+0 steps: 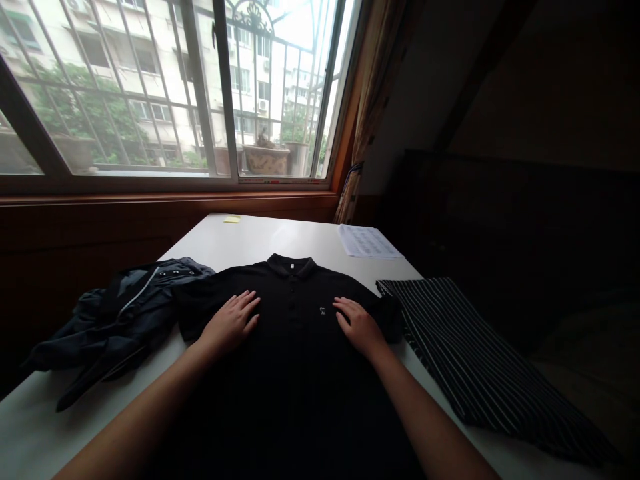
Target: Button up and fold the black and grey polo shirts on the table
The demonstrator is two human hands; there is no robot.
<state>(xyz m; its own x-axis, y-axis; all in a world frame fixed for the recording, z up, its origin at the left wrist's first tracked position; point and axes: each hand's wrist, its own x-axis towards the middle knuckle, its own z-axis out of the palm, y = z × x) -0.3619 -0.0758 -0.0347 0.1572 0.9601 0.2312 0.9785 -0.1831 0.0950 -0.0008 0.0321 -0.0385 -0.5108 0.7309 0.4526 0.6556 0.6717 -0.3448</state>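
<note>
A black polo shirt (295, 373) lies spread face up on the white table (260, 237), its collar pointing toward the window. My left hand (231, 323) rests flat on the shirt's chest at the left, fingers stretched out. My right hand (357, 323) lies flat on the chest at the right, just beside a small white logo (323, 311). Both hands are open and hold nothing.
A dark grey jacket (117, 320) is heaped at the table's left edge. A black striped garment (480, 367) lies at the right, hanging over the edge. A printed sheet (367, 241) and a yellow sticky note (232, 219) lie near the window. A curtain (370, 107) hangs at the right.
</note>
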